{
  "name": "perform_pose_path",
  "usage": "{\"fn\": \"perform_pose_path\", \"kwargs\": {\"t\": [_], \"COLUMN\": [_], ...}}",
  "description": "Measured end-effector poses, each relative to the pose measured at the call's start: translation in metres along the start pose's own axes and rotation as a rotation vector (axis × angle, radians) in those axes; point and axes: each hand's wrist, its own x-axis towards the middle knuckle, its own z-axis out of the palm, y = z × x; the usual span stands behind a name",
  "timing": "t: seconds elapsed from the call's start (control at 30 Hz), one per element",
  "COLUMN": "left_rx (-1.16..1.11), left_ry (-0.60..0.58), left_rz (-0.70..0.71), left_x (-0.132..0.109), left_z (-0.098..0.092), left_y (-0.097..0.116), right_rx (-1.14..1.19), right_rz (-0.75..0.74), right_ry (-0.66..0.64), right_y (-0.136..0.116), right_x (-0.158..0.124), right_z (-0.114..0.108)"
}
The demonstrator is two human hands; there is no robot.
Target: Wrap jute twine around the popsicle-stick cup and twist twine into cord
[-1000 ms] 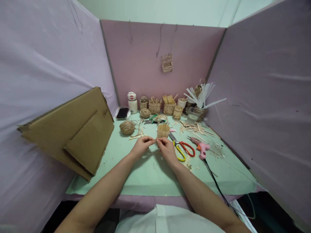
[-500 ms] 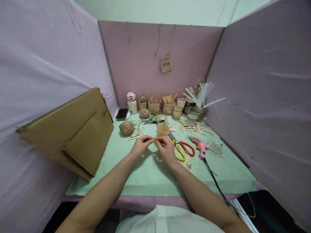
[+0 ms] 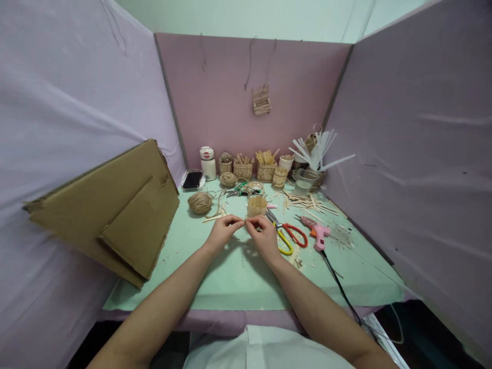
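Both left hand [image 3: 222, 233] and right hand [image 3: 264, 237] pinch twine [image 3: 245, 221]; cup [image 3: 257, 205] behind, scissors [image 3: 291, 235] beside.

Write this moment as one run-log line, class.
left hand: pinching strand | right hand: pinching same strand | nearby: cup, scissors, glue gun
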Motion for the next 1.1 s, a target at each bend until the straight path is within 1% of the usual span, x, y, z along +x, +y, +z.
{"fn": "perform_pose_path", "kwargs": {"t": [0.07,0.13,0.23,0.27,0.33,0.4,0.47,0.53,0.57,0.63,0.73,0.83,0.93,1.0,1.1], "left_rx": [0.017,0.003,-0.17,-0.261,-0.443,-0.58,-0.676,-0.723,-0.722,-0.669,-0.535,-0.391,-0.172,0.006,0.236], "left_ry": [-0.002,-0.007,-0.012,-0.036,-0.119,-0.197,-0.226,-0.239,-0.248,-0.245,-0.191,-0.157,-0.182,-0.193,-0.167], "left_rz": [0.016,-0.009,-0.166,-0.237,-0.377,-0.499,-0.58,-0.598,-0.575,-0.479,-0.313,-0.216,-0.141,-0.065,0.057], "left_x": [-0.001,-0.001,-0.001,0.0,0.002,0.004,0.006,0.006,0.005,0.003,0.0,-0.001,-0.001,0.0,0.0], "left_z": [0.0,0.001,0.001,0.001,-0.001,-0.002,-0.003,-0.004,-0.003,-0.002,-0.001,-0.001,-0.002,-0.004,-0.006], "left_y": [0.001,0.002,0.0,-0.001,-0.004,-0.006,-0.008,-0.009,-0.009,-0.007,-0.005,-0.003,0.001,0.002,0.002], "right_rx": [-0.001,-0.007,-0.019,-0.019,-0.013,-0.009,-0.01,-0.008,-0.005,0.004,0.037,0.087,0.144,0.183,0.228], "right_rz": [0.005,0.005,-0.001,-0.008,-0.031,-0.061,-0.083,-0.091,-0.088,-0.074,-0.039,0.022,0.113,0.169,0.229], "right_ry": [0.0,0.0,0.003,0.002,-0.011,-0.04,-0.079,-0.115,-0.126,-0.124,-0.101,-0.11,-0.117,-0.115,-0.099], "right_y": [0.0,0.0,0.0,-0.001,-0.002,-0.003,-0.004,-0.004,-0.004,-0.003,-0.001,0.004,0.01,0.012,0.013], "right_x": [0.0,0.0,-0.001,-0.001,-0.002,-0.003,-0.004,-0.004,-0.004,-0.003,-0.001,0.001,0.003,0.003,0.004], "right_z": [0.0,0.0,0.0,0.0,0.0,0.0,0.0,0.0,0.0,0.0,0.0,0.0,0.0,0.001,0.002]}}
